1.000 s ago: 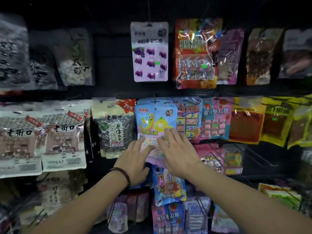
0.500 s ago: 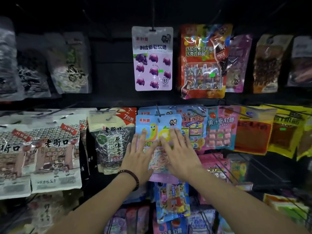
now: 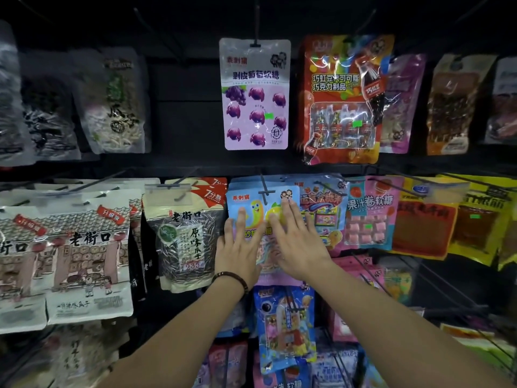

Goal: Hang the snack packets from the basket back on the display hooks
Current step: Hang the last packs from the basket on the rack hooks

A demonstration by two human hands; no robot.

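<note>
Blue gummy packet (image 3: 244, 201) hung on its hook (image 3: 265, 191) in the display's middle row, left grip (image 3: 237, 247) and right grip (image 3: 298, 243) flat against it, fingers extended: press evenly, seating it fully back before releasing.

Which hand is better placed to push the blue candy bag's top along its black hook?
Probably the right hand: its fingertips lie highest on the shiny blue plastic candy packet, just beside the thin black metal hook. The left hand presses lower, near the left edge.
</note>
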